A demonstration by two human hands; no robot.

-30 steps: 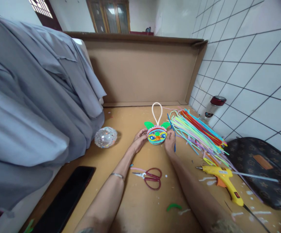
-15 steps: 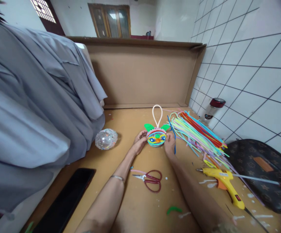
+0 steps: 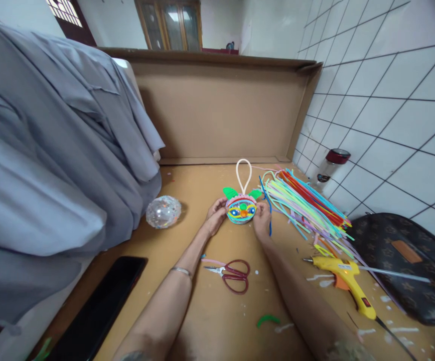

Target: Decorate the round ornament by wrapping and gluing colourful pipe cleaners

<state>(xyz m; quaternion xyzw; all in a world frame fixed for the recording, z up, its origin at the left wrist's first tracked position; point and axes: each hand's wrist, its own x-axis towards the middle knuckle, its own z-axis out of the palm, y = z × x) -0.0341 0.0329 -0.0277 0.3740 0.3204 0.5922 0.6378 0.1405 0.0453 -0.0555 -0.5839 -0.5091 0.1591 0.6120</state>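
The face-shaped ornament [image 3: 244, 213] stands toward the far edge of the desk [image 3: 217, 331], midway between its sides, its white loop [image 3: 244, 175] pointing up; the left hand [image 3: 216, 216] grips its left side and the right hand [image 3: 262, 219] its right, fingers closed on both; a clear ball [image 3: 163, 211] sits nearer the left edge; pipe cleaners [image 3: 303, 203] spread toward the far right corner; red-handled scissors [image 3: 236, 276] lie between the forearms; a yellow glue gun [image 3: 347, 278] lies toward the right edge, beside a dark bag [image 3: 386, 250].
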